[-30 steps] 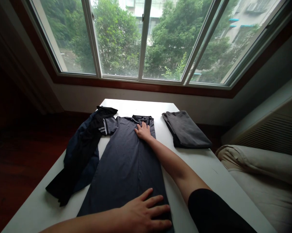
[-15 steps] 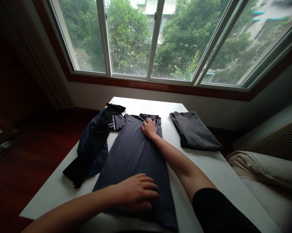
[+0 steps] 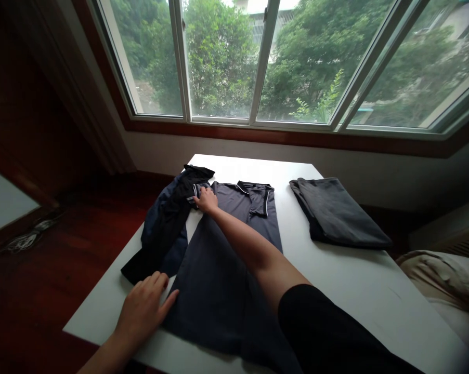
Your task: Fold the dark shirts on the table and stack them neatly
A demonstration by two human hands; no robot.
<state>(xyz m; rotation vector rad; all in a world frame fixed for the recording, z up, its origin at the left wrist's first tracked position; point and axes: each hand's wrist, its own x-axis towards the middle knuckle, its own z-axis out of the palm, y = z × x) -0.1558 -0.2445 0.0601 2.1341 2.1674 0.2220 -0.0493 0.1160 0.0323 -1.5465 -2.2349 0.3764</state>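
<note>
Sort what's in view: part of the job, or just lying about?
In the job:
- shirt
- left hand, by its edge
- right hand, at its sleeve
- table, beneath

Apparently lying about:
- dark clothes
- folded cloth
- cables

Daylight from the window [image 3: 262,67] ahead of me glares white off the table [image 3: 253,167] at its far end, fading toward me. My left hand [image 3: 143,305] looks dim, the shirt [image 3: 211,291] nearly loses its folds, the floor [image 3: 78,249] sinks into murk. Shapes stretch near the edges; outside, trees [image 3: 219,62] look soft.

Grey shirt [image 3: 215,288], flat, one sleeve [image 3: 259,201] folded inward.
</note>
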